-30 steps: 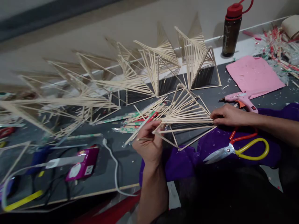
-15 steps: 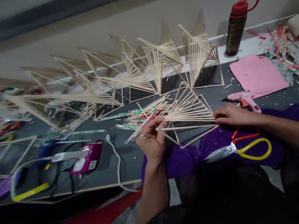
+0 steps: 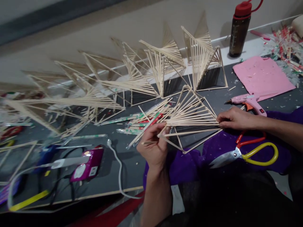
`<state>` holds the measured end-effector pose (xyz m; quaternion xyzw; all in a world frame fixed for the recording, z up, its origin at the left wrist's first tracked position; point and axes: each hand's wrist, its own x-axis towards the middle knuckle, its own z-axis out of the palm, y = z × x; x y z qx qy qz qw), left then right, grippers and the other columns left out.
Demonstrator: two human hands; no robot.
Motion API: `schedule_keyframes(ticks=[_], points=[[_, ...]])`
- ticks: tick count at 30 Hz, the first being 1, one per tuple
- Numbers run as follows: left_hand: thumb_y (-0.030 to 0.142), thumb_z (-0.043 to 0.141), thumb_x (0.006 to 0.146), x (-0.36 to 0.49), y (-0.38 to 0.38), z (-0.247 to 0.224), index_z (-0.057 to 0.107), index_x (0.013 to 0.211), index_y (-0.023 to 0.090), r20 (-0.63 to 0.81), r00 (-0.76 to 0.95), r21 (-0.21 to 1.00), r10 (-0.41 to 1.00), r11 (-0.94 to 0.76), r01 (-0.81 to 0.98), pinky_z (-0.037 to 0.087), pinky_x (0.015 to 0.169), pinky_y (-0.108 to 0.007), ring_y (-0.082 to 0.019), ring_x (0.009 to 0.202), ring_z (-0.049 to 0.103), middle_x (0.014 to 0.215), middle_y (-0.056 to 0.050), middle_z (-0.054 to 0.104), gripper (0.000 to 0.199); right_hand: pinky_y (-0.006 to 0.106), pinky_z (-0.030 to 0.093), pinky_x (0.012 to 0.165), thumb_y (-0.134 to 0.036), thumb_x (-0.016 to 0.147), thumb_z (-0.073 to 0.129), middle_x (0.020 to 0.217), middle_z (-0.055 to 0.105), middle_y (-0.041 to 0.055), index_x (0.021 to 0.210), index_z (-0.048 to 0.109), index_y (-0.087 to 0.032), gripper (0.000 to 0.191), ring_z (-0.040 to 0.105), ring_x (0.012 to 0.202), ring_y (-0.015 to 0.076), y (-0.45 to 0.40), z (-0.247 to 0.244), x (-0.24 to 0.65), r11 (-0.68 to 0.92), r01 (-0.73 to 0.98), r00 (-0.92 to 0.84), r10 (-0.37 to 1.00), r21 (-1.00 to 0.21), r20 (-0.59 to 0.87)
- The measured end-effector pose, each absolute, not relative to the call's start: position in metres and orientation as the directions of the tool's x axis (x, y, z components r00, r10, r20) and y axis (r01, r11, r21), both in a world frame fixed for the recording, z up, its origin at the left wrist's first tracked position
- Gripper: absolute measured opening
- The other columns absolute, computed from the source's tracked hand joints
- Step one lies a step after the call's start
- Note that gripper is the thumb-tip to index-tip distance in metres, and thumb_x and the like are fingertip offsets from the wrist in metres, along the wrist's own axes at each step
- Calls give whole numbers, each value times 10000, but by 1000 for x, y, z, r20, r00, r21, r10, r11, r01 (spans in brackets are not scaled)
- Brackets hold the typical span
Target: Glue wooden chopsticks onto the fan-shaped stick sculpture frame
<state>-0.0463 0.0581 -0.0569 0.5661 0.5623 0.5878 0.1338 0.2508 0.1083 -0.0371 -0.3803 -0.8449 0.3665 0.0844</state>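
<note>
A fan-like frame of thin wooden sticks [image 3: 194, 116] is held between my two hands over the table's front edge. My left hand [image 3: 153, 145] pinches its left end, with a stick end poking out across the palm. At the right end, the fingers of my right hand [image 3: 227, 119] are closed on the frame's corner. Behind my left hand lies a pile of sticks [image 3: 144, 119], some in clear, green and red wrappers. Open scissors [image 3: 236, 154] with red and yellow handles rest on purple cloth [image 3: 187, 167], below my right hand.
More stick structures [image 3: 201, 60] stand along the wall. A pink glue gun [image 3: 253, 101], a pink sheet [image 3: 262, 75] and a dark bottle [image 3: 239, 34] are at the right. A magenta power adapter [image 3: 88, 164] with cables and a white cable [image 3: 118, 164] lie at the left.
The view has shifted slightly, so most things sit a little lower. Both hands keep their hold on the stick frame, which has barely moved.
</note>
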Motion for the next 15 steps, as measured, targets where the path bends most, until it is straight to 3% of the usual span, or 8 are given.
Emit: schedule_keyframes(ticks=[5,15], points=[[344,769,753,-50,60,-63,745,866,211,547,-362,799,755,-343,494,542,619,-272,-148,651,679,769,3,731,176,242,345,620,-209,878,533,688,663,11,852,690,-164,166,556,614,125,107,-33,249,436,583,-697,703,-686,-146],[394,710,803,-53,54,-60,727,910,220,497,-327,806,804,-288,517,525,625,-270,-143,653,672,771,4,724,204,247,342,615,-186,871,517,719,692,25,839,683,-181,170,588,623,140,103,-39,248,464,554,-722,682,-691,-121]])
